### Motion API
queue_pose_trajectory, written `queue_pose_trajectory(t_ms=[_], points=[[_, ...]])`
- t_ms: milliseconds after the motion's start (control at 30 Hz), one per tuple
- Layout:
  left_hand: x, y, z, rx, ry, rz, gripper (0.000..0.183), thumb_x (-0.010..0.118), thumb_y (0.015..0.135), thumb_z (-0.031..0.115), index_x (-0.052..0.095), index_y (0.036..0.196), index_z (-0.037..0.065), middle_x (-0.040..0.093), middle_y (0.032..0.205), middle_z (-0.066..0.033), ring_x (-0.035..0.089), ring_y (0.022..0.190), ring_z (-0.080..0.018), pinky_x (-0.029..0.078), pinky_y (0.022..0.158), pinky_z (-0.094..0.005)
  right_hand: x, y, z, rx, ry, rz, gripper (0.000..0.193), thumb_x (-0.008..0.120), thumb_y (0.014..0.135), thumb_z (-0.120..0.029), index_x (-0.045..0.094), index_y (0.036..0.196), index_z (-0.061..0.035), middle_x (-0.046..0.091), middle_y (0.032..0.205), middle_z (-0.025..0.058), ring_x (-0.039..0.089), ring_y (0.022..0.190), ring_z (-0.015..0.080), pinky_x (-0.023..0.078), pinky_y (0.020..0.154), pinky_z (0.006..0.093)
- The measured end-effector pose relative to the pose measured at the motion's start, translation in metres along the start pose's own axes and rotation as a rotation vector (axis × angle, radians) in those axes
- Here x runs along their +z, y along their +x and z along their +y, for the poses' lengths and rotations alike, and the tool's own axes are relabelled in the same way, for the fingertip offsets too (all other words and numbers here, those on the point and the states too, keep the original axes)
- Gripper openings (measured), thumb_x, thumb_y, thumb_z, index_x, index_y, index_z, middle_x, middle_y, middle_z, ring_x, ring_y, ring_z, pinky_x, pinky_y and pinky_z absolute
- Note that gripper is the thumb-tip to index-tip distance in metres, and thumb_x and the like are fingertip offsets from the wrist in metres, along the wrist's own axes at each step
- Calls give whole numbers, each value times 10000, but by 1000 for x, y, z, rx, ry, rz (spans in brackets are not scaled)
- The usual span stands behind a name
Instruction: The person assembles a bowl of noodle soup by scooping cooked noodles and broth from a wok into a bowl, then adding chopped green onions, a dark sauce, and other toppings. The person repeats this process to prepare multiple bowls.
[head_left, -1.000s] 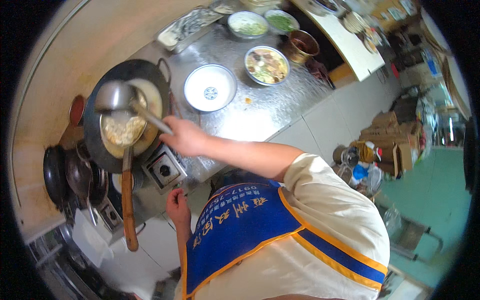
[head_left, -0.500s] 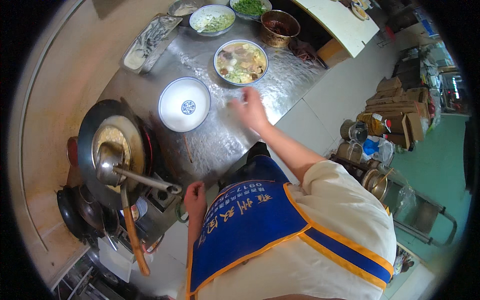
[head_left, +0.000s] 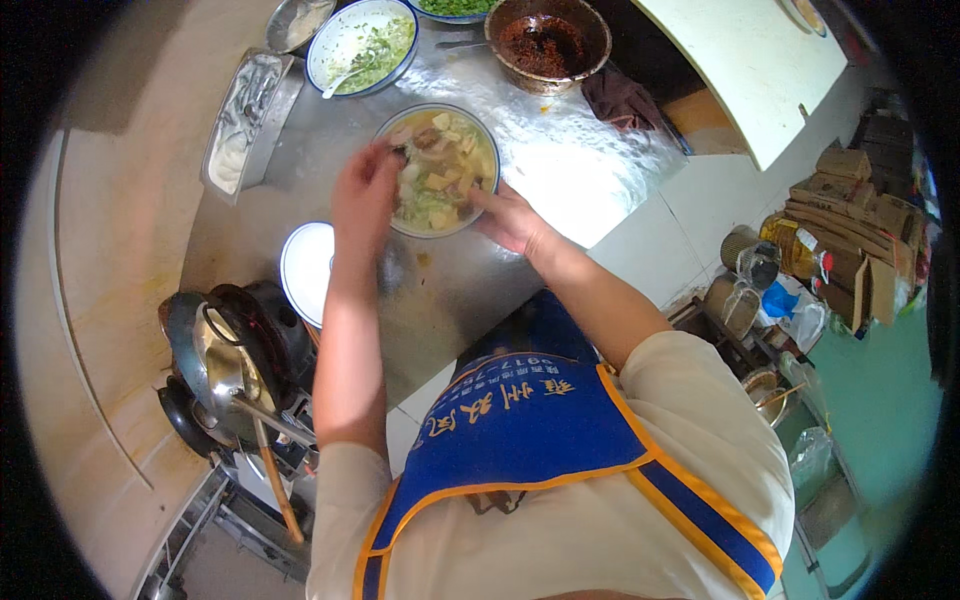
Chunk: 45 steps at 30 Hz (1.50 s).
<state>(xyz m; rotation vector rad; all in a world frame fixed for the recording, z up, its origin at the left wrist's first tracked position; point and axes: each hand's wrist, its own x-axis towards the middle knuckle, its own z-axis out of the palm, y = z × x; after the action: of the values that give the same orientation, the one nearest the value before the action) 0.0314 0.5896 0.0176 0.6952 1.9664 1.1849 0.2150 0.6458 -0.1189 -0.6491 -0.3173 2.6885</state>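
Observation:
A blue-rimmed white bowl of soup stands on the metal table, with pale cubes, greens and brown pieces in its broth. My right hand grips its right side, thumb over the rim and the other fingers partly hidden outside it. At the opposite rim is my left hand, slightly blurred, its fingers curled in against the bowl's edge. Part of an empty white bowl shows beyond my left forearm, which covers the remainder.
Along the back are a metal tray of white paste, a bowl of chopped greens with a spoon, and a pot of dark red sauce. A dark cloth lies beside the pot. At left, a ladle rests in a wok.
My left hand has risen from beside the apron to the soup bowl's left rim. My right hand has come to its right side. The view has shifted too.

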Motion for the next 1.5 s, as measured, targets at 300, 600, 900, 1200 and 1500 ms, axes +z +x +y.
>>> queue_pose_trajectory(t_ms=[300,600,900,1200,1500], points=[[93,134,35,-182,-546,-223,377,617,975,231,575,1271,1,640,930,-69,525,695,-117,474,648,-266,0,-10,-18,-14,-15,69,559,630,920,-95,397,1425,-42,523,1367,94,517,1247,242,450,1039,423],[115,125,69,334,275,-232,266,595,974,233,676,1101,14,671,885,-106,634,752,-194,513,685,-318,-11,-47,-60,-57,-16,155,578,612,952,-137,336,1457,-73,501,1394,116,512,1260,258,453,1031,455],[110,119,89,801,953,-434,231,587,934,181,671,1072,17,661,983,-198,611,969,-394,497,837,-455,-18,-57,-74,-128,19,183,560,601,961,-130,339,1452,-70,506,1388,127,523,1253,260,468,1020,440],[95,95,122,670,957,-544,233,549,959,165,672,1097,23,661,1024,-186,620,988,-374,496,856,-426,-22,-53,-75,-161,39,128,582,584,971,-137,302,1473,-51,485,1411,151,515,1272,276,457,1042,447],[87,80,145,555,889,-575,230,546,965,169,688,1085,35,666,1015,-191,630,961,-361,495,852,-396,-23,-54,-75,-148,55,152,627,616,957,-131,276,1479,-63,467,1420,150,505,1282,281,454,1044,460]])
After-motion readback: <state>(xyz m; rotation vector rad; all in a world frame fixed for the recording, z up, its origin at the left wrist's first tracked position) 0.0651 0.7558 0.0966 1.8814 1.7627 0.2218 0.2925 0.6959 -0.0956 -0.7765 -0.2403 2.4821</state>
